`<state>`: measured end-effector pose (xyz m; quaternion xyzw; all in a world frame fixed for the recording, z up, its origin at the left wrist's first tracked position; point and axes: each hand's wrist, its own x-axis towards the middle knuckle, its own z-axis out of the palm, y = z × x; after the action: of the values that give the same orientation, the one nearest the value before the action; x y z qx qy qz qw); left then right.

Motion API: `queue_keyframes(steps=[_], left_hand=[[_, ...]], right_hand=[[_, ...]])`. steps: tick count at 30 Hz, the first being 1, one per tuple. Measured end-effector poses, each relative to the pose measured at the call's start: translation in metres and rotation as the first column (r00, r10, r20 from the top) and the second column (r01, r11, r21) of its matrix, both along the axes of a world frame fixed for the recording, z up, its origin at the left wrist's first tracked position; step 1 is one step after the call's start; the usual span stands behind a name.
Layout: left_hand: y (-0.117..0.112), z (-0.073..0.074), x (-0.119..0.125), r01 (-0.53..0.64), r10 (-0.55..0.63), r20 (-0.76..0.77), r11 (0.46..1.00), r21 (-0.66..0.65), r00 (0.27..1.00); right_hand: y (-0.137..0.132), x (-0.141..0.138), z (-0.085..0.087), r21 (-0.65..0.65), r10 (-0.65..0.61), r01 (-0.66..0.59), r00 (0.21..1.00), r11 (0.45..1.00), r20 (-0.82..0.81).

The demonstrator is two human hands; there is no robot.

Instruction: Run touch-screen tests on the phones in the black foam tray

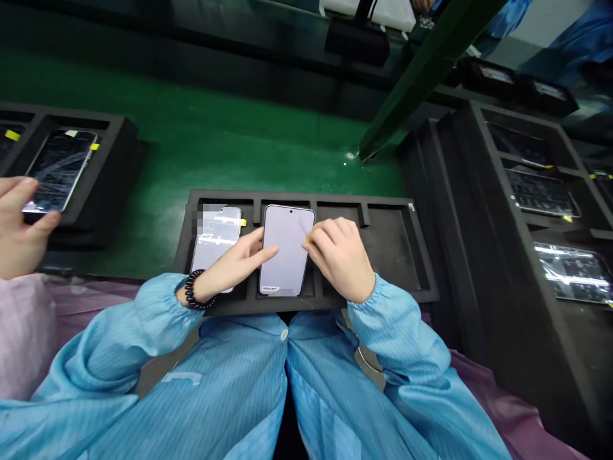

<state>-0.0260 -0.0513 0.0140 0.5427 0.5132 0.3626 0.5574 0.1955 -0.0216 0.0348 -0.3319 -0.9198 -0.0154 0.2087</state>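
One pale-screened phone (286,252) is sitting over the black tray (395,255), at its second compartment from the left. The left hand (239,260) is gripping the phone's left edge; the right hand (340,257) is pinching a yellow tab (308,239). Another phone (211,248) is lying in the tray's leftmost compartment.
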Motion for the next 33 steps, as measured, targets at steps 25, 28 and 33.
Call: queue_keyframes(steps=[25,28,33], left_hand=[[-0.087,0.034,0.038,-0.168,0.187,0.083,0.967,-0.192,0.979],[-0.088,0.037,0.039,-0.143,0.164,0.100,0.972,-0.185,0.981],[-0.092,0.036,0.039,-0.141,0.160,0.090,0.972,-0.185,0.983]], right_hand=[[-0.071,0.021,0.048,0.092,0.274,-0.258,0.912,0.962,-0.307],[-0.072,0.025,0.046,0.165,0.301,-0.257,0.880,0.952,-0.367],[-0.072,0.027,0.046,0.124,0.278,-0.250,0.898,0.960,-0.341]])
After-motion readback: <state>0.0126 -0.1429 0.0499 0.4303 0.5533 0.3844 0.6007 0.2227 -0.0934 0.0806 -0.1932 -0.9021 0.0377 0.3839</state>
